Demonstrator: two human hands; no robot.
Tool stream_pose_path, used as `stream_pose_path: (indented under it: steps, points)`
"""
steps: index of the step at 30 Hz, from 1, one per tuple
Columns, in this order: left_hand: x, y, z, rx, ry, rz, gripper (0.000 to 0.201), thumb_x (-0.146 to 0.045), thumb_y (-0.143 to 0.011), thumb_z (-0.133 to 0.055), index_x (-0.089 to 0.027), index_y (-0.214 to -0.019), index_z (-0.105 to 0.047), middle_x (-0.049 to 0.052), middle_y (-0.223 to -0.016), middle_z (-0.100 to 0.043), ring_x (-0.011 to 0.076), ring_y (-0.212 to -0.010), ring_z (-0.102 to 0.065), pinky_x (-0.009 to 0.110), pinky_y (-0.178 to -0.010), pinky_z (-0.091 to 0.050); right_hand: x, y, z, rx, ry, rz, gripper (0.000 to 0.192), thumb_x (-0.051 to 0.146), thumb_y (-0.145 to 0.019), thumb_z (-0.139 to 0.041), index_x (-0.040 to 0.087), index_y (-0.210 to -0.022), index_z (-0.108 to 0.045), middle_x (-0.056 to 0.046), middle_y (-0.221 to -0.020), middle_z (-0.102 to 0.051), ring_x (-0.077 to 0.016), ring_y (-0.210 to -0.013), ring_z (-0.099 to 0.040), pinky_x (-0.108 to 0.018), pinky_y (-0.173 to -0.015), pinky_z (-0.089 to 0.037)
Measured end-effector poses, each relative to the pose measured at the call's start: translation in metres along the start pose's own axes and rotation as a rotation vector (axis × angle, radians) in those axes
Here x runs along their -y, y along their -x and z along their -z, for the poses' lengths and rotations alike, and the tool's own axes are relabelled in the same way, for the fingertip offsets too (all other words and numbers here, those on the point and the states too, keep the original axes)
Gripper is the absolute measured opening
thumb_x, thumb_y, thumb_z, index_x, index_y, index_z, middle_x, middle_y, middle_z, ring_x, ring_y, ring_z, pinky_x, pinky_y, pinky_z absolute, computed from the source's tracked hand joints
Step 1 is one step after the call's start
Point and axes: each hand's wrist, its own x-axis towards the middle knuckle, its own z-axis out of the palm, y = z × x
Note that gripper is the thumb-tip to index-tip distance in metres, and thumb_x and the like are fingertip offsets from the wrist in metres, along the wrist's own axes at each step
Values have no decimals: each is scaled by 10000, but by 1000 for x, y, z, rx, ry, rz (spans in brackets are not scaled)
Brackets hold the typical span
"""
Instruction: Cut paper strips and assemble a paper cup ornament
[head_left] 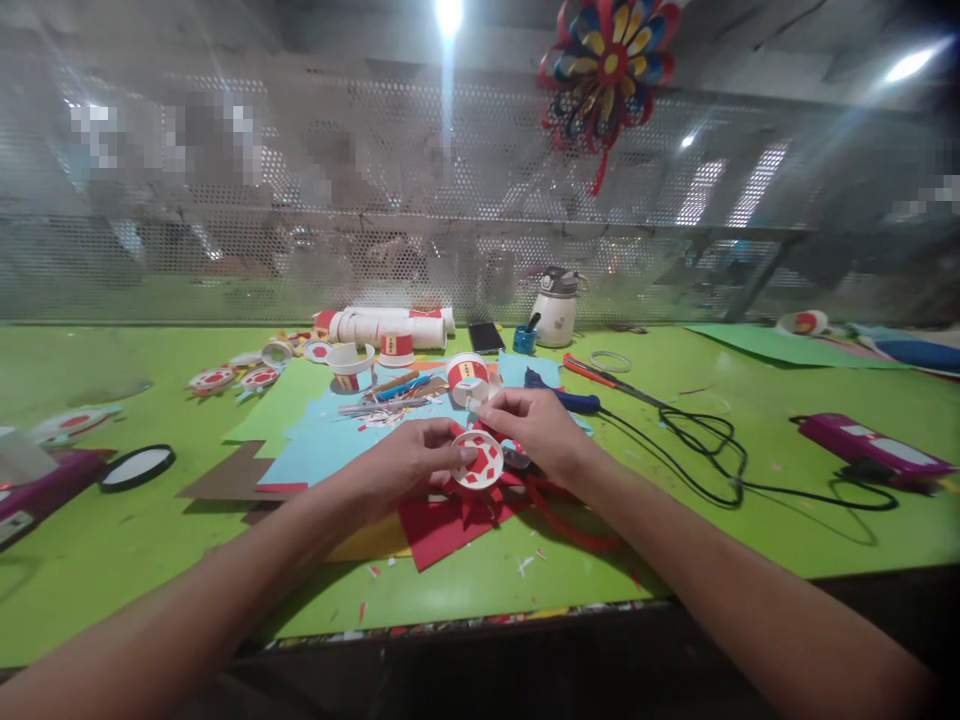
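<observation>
We see both hands meeting over the middle of the green table (112, 560). Left hand (409, 458) grips the white paper ring (480, 460) with red diamond pieces on it, thumb pressed on its left rim. Right hand (536, 425) pinches the same ring from 1 o'clock, fingertips on its upper edge. Both hands closed on the ring; it sits just above the paper pile, dead centre of the view.

Under the ring at 6 o'clock: red paper sheet (442, 530), scraps scattered around it. At 9 o'clock of the ring, blue paper sheets (315, 455) and a brown sheet (225, 480). At 12 o'clock, just past the right hand, a paper cup (466, 376) with a red band. Further at 11 o'clock a stack of white cups (390, 326) lies on its side. At 1 o'clock a white jar (555, 312) by the mesh wall, and a phone (486, 337) left of it. At 3 o'clock a black cable (712, 450) loops toward a purple device (870, 448). A blue-handled tool (566, 398) lies touching or just behind the right hand; we cannot tell which. At 9 o'clock far left, a black ring (137, 467). A paper pinwheel (609, 70) hangs at 1 o'clock high.
</observation>
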Motion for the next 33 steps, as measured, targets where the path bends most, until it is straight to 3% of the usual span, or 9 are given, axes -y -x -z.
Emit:
stream_pose_path:
  steps: [7, 14, 19, 23, 26, 29, 33]
  points:
    - [-2, 3, -3, -32, -89, -7, 251, -240, -623, -787, -162, -799, -625, 29, -695, -643, 160, -663, -606, 283, -627, -431, 5, 2, 0, -9, 114, 137, 213, 327, -788, -582, 189, -633, -531, 20, -612, -547, -117, -580, -490, -262, -579, -406]
    - [-3, 2, -4, -28, -97, -16, 249, -212, -612, -792, -149, -785, -626, 28, -700, -649, 128, -630, -586, 236, -582, -405, 4, -1, 3, -29, -17, 48, 213, 341, -762, -625, 192, -638, -535, 31, -565, -561, -100, -512, -501, -252, -536, -408]
    - [-2, 2, -2, -19, -84, -16, 233, -258, -655, -777, -148, -792, -624, 35, -729, -661, 102, -606, -580, 203, -549, -400, 5, 1, 2, 13, 39, 57, 252, 351, -772, -624, 178, -608, -543, 32, -577, -549, -93, -531, -486, -242, -532, -397]
    - [-2, 1, 0, -14, 6, 3, 232, -249, -673, -773, -148, -831, -635, 33, -722, -661, 92, -570, -582, 204, -543, -421, 5, 0, 2, -14, -77, 10, 243, 398, -797, -606, 167, -723, -605, 27, -617, -570, -90, -534, -510, -241, -534, -423]
    - [-4, -2, 5, -51, 95, -77, 212, -228, -691, -759, -140, -849, -647, 55, -772, -670, 119, -634, -609, 259, -629, -483, 3, -2, 2, -48, -228, -85, 278, 438, -799, -608, 163, -764, -597, 17, -611, -576, -92, -516, -526, -246, -522, -446]
    - [-8, -4, 11, -164, 112, -230, 200, -220, -702, -747, -126, -853, -654, 72, -851, -668, 144, -723, -614, 298, -697, -511, 0, -2, 2, -52, -301, -180, 288, 433, -794, -620, 160, -712, -581, 1, -599, -580, -98, -513, -540, -246, -512, -452]
    - [-13, -5, 18, -296, 111, -326, 155, -198, -706, -723, -112, -800, -634, 65, -827, -652, 137, -702, -592, 312, -697, -515, 0, 2, -4, 68, -251, -261, 213, 335, -732, -699, 144, -703, -609, -19, -627, -609, -97, -516, -550, -237, -510, -435]
